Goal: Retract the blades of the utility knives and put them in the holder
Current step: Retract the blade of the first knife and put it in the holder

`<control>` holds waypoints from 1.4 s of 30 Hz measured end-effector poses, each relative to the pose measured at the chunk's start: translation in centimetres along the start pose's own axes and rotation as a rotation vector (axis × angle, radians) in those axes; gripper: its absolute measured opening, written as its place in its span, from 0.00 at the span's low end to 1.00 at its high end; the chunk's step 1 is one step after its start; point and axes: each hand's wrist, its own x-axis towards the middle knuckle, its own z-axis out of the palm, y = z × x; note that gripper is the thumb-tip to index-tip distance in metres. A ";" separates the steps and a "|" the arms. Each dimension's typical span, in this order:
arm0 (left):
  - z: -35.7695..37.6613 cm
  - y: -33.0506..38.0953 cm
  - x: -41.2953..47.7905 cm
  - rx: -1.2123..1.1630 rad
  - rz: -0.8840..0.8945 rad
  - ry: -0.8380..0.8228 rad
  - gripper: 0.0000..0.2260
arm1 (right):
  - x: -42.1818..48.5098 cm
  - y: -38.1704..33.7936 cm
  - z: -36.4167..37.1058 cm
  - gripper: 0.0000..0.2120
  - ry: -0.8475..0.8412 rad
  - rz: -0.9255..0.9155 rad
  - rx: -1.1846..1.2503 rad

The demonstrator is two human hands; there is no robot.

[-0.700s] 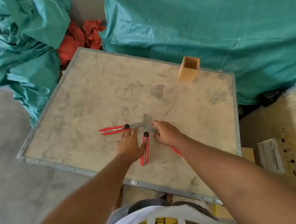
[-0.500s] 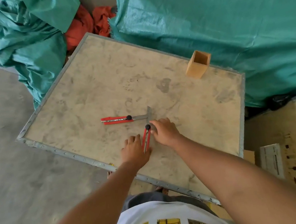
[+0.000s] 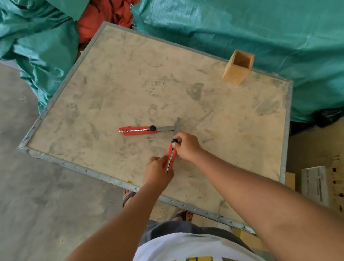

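Near knife [image 3: 171, 157] gripped at handle by left hand [image 3: 157, 173], at slider by right hand [image 3: 187, 146]. Second knife [image 3: 142, 129] at 10 o'clock, blade extended; holder [image 3: 238, 69] at 1 o'clock on table [image 3: 116, 83].

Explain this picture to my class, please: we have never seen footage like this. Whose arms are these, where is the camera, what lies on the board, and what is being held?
There is no machine here. A person wears a camera on the head, so you look down along their own two bare arms. In front of them is a worn wooden board with a metal rim, used as a table.

Both hands hold one red utility knife: the left hand grips its handle end, and the right hand pinches the end with the black knob. Its blade still sticks out past the right hand. A second red knife lies untouched farther away, with its grey blade out; the two blade tips meet or cross.

Near the far right corner stands an open wooden holder with nothing visible inside. Green tarpaulin and orange cloth lie behind.
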 end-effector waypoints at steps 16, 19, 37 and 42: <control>-7.2 3.1 1.1 -0.189 0.244 -0.282 0.29 | -4.1 -2.0 -7.1 0.08 0.284 -0.017 0.527; -9.6 4.6 2.0 -0.242 0.339 -0.279 0.29 | -4.3 -3.4 -9.5 0.12 0.306 -0.088 0.582; -15.7 10.8 5.4 -0.770 0.340 -0.331 0.18 | -5.2 -7.8 -15.7 0.13 0.200 -0.333 0.262; -16.2 12.5 5.9 -0.768 0.363 -0.320 0.17 | -5.8 -8.5 -17.0 0.15 0.233 -0.370 0.205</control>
